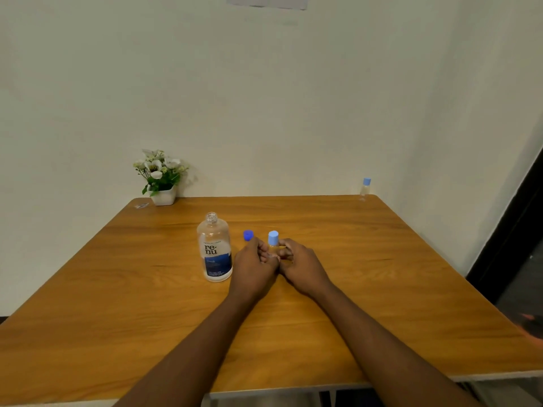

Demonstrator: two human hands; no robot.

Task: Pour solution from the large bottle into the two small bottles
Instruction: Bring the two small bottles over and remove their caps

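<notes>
- Both your hands meet mid-table around a small bottle [273,245] w/ a light blue cap, standing up.
- Your left hand [255,267] is curled shut on its side; your right hand [298,267] pinches it from 3 o'clock.
- The large bottle [214,249] stands open at 9 o'clock, just beside your left hand.
- Its dark blue cap [248,235] sits at 11 o'clock, near your fingers.
- The 2nd small bottle [364,189] is far off at 1 o'clock, right at the table [382,289] corner edge.
- A flower pot [162,195] is at the 11 o'clock corner.
- Lots of bare room near you & on the right.
</notes>
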